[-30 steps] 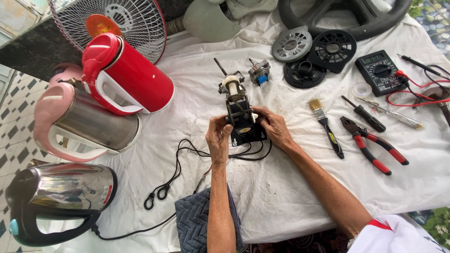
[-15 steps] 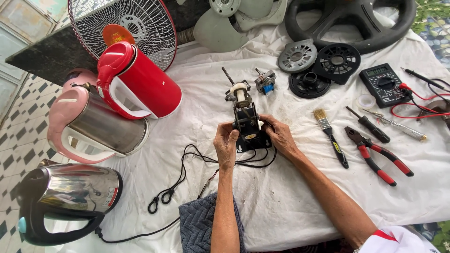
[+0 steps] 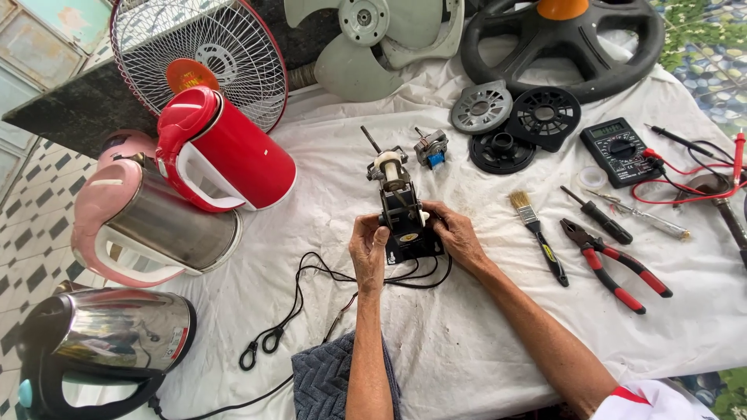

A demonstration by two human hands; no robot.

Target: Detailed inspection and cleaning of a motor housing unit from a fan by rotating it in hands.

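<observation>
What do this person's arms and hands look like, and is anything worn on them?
Both forearms are bare and lean, with no gloves, watch or rings that can be made out on the left hand or the right hand. Only near the right shoulder does clothing show: a white sleeve with a red band.

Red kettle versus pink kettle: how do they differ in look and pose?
The red kettle has an all-red body; the pink kettle has a steel body with pink lid and handle. The red kettle lies farther from the camera, against the fan grille; the pink kettle lies nearer. Both lie on their sides on the white cloth.
</observation>
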